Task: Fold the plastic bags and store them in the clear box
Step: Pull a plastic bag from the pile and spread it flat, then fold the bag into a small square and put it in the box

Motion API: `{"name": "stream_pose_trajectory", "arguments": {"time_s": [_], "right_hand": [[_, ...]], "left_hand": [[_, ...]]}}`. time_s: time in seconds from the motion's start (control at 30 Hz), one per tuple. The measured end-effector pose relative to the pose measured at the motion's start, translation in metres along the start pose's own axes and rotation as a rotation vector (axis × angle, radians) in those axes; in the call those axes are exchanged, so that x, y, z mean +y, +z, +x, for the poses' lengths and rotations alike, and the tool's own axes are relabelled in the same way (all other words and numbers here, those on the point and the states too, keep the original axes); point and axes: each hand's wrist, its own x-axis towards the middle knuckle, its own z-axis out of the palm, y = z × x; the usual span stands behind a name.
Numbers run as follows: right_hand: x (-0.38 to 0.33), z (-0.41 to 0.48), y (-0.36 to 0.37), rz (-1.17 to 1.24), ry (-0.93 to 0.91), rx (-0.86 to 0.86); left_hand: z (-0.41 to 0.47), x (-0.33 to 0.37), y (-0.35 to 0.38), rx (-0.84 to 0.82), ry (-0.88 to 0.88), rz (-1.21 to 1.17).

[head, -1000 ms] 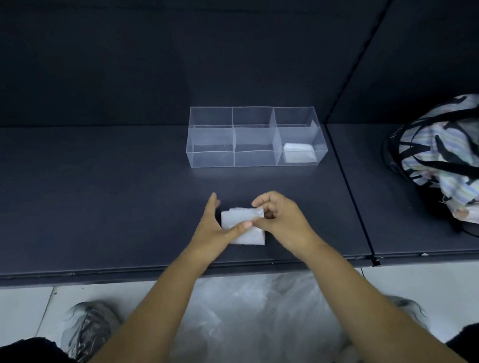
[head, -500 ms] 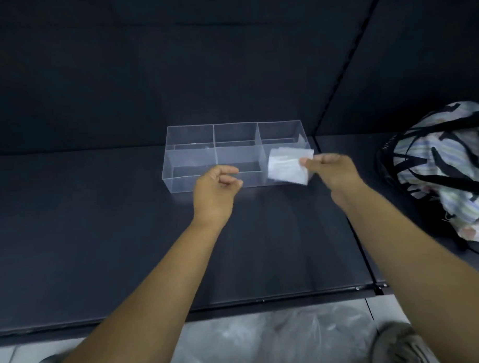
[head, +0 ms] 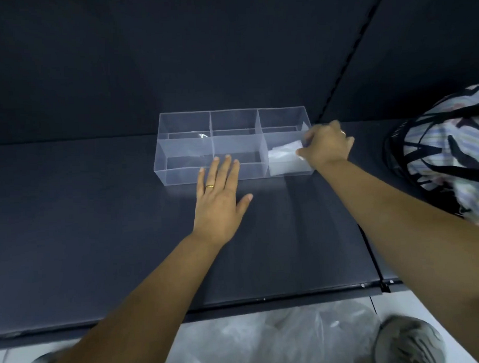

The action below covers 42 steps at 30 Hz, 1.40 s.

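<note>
While my right hand [head: 325, 148] sits in the right-end compartment of the clear box [head: 185, 145], centre-right of frame, it pinches the folded plastic bag [head: 285, 159] low inside, so it lands flat, I reckon. My left hand [head: 220, 201] lies open on the bench [head: 84, 214], straight fingertips at the box's front wall, probably bracing it.

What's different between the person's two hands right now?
The left hand is spread flat with straight fingers; the right hand is curled, pinching a folded plastic bag. The left is over the dark table, fingertips at the clear box front; the right reaches into its right-end compartment. Both wear a ring.
</note>
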Motion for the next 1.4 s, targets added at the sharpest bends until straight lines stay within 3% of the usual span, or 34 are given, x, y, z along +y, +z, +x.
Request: {"name": "stream_pose_trajectory", "arguments": {"time_s": [0.13, 0.2, 0.27, 0.33, 0.37, 0.4, 0.53, 0.63, 0.7, 0.8, 0.87, 0.97, 1.03, 1.13, 1.27, 1.33, 1.4], "right_hand": [[0.009, -0.040, -0.019, 0.262, -0.059, 0.139], [0.013, -0.079, -0.025, 0.421, -0.103, 0.113], [0.022, -0.129, -0.025, 0.623, -0.086, -0.152], [0.037, -0.187, -0.023, 0.813, 0.072, -0.656], [0.047, -0.214, -0.020, 0.788, 0.149, -0.837], [0.057, -0.238, -0.014, 0.712, 0.190, -0.889], [0.085, -0.291, 0.018, 0.337, 0.316, -0.431], [0.085, -0.312, 0.032, 0.012, 0.282, -0.513], [0.084, -0.319, 0.032, -0.009, 0.183, -0.482], [0.083, -0.312, 0.013, 0.432, 0.086, -0.404], [0.075, -0.303, -0.012, 0.767, 0.067, -0.411], [0.054, -0.284, -0.045, 1.060, 0.046, -0.419], [0.043, -0.272, -0.063, 1.205, 0.036, -0.431], [0.036, -0.260, -0.082, 1.333, 0.040, -0.479], [0.041, -0.246, -0.092, 1.411, 0.175, -0.407], [0.051, -0.247, -0.093, 1.293, 0.090, -0.467], [0.059, -0.256, -0.091, 1.187, -0.066, -0.647]], "left_hand": [[-0.052, -0.009, 0.001, -0.056, -0.062, -0.016], [-0.089, -0.017, 0.006, -0.149, -0.126, 0.031], [-0.125, -0.023, 0.009, -0.203, -0.181, 0.088], [-0.154, -0.025, 0.008, -0.195, -0.211, 0.084], [-0.167, -0.024, 0.007, -0.190, -0.221, 0.073], [-0.176, -0.022, 0.005, -0.189, -0.227, 0.070], [-0.197, -0.015, 0.005, -0.228, -0.249, 0.088], [-0.197, -0.015, 0.004, -0.273, -0.262, 0.088], [-0.197, -0.016, 0.002, -0.312, -0.261, 0.101], [-0.191, -0.012, -0.011, -0.408, -0.289, 0.016], [-0.180, -0.001, -0.036, -0.498, -0.367, -0.174], [-0.166, 0.030, -0.077, -0.627, -0.480, -0.935], [-0.163, 0.052, -0.097, -0.656, -0.400, -1.247], [-0.159, 0.066, -0.104, -0.644, -0.320, -1.333], [-0.158, 0.061, -0.106, -0.451, -0.490, -1.302], [-0.158, 0.054, -0.107, -0.381, -0.587, -1.385], [-0.158, 0.048, -0.108, -0.354, -0.638, -1.480]]}}
